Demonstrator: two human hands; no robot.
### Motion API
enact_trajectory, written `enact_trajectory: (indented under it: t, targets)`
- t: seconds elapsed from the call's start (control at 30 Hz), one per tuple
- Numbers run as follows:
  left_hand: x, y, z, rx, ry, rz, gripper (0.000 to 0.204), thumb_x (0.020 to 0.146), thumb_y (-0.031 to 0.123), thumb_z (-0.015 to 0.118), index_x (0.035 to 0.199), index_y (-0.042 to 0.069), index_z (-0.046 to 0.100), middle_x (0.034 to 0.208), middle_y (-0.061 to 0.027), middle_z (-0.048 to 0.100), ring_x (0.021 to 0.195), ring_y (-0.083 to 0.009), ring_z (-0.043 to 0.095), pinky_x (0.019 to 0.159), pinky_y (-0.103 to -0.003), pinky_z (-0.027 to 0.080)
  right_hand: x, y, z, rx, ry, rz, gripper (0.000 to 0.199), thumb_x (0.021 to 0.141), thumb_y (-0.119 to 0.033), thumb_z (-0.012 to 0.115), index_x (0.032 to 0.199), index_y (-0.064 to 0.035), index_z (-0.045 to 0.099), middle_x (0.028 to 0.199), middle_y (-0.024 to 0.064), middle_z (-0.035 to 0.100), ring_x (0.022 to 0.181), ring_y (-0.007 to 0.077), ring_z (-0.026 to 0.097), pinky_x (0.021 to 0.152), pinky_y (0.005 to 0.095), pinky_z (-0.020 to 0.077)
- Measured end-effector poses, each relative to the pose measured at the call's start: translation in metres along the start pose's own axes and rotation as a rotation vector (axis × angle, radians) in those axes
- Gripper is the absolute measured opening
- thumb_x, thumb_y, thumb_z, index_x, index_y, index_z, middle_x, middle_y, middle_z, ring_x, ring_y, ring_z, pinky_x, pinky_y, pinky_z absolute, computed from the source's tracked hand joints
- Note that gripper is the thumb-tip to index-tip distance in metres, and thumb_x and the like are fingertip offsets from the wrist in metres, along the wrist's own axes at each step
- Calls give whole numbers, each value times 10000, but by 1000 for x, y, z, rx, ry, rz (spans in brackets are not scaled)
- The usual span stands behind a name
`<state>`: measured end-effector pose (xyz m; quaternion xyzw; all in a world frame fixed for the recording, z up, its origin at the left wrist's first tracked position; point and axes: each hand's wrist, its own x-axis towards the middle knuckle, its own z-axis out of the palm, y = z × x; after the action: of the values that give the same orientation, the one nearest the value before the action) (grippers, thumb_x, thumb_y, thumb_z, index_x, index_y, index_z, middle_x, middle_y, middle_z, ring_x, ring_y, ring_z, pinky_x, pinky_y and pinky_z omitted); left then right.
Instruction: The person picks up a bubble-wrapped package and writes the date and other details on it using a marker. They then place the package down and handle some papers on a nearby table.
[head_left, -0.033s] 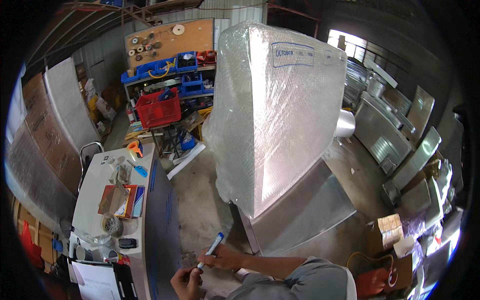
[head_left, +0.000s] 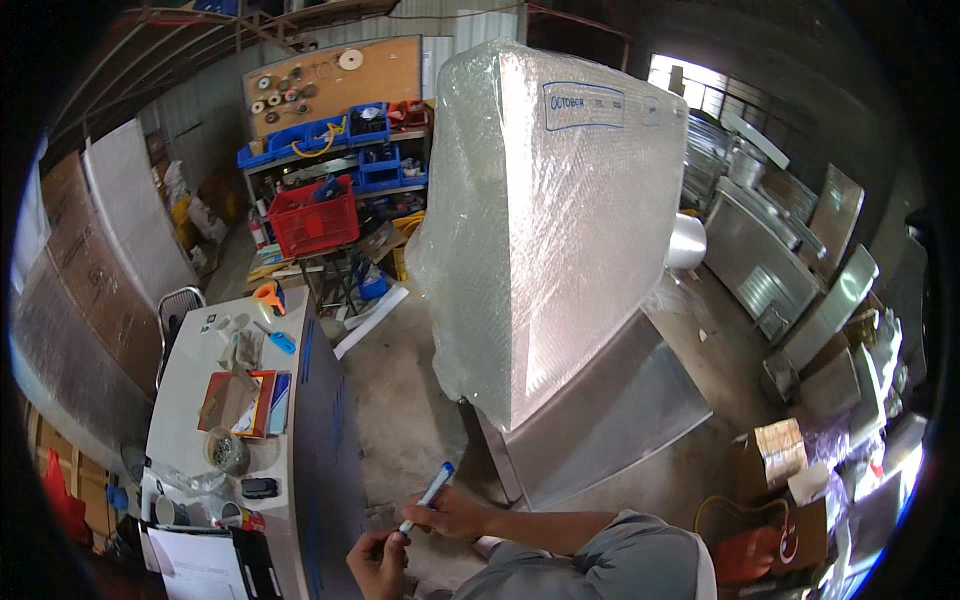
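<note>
A white marker with a blue end (head_left: 435,484) slants up and away in front of me. My right hand (head_left: 452,514) is closed around its middle. At its lower end, the fingers of my left hand (head_left: 378,563) pinch together on the marker; whether they grip a cap there I cannot make out. Beyond my hands stands a tall block wrapped in bubble wrap (head_left: 600,220), with blue marker writing in a drawn frame on its upper face. Both hands are apart from it.
At left is a white desk (head_left: 180,400) with a jar (head_left: 228,452), a tape dispenser (head_left: 268,295) and papers. A metal sheet (head_left: 610,420) slopes below the wrapped block. Behind are a red crate (head_left: 315,222) and blue bins (head_left: 380,170). Metal panels (head_left: 765,255) and boxes (head_left: 780,450) line the right.
My hands and the marker sit very slightly further right in the picture. The grip on the marker looks the same.
</note>
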<state>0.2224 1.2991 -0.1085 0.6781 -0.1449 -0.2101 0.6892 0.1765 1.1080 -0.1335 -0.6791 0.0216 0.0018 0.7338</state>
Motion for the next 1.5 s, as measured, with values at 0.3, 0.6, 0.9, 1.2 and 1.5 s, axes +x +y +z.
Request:
enact_trajectory:
  t: [0.3, 0.6, 0.9, 1.2, 1.5]
  targets:
    - [-6, 18, -70, 194, -118, 199, 267, 983, 217, 672, 868, -23, 703, 669, -26, 619, 631, -89, 520, 576, -282, 435, 1, 28, 120, 228, 415, -136, 348, 1066, -271, 566, 775, -98, 484, 710, -86, 368, 684, 44, 346, 619, 265, 304]
    - [-36, -4, -109, 168, -173, 142, 294, 1006, 238, 641, 853, -7, 695, 683, -40, 635, 623, -103, 542, 578, -290, 446, -14, 47, 155, -25, 349, -80, 376, 1086, -320, 521, 806, -72, 558, 691, -57, 404, 686, 61, 381, 608, 287, 340]
    - [-22, -70, -117, 200, -401, 37, 298, 1069, 300, 552, 1185, 38, 632, 1001, -149, 654, 879, -154, 588, 775, -335, 466, -31, 43, 148, -343, 359, 144, 406, 1090, -372, 520, 872, -56, 651, 641, -16, 513, 633, 94, 467, 575, 309, 387]
    - [12, -57, -132, 369, -307, 125, 370, 1038, 178, 557, 735, -14, 467, 616, -26, 416, 624, -101, 373, 524, -348, 313, -82, 44, 116, 135, 602, 211, 434, 1086, -398, 524, 1318, -36, 586, 905, 49, 687, 758, 123, 641, 701, 304, 516]
    - [19, -89, -142, 305, -91, 121, 393, 1047, 220, 517, 740, -25, 524, 594, -198, 524, 503, -281, 503, 518, -445, 386, -31, 68, 152, -690, 268, 275, 458, 1056, -494, 516, 1086, -56, 646, 872, 233, 663, 791, 395, 647, 749, 465, 507]
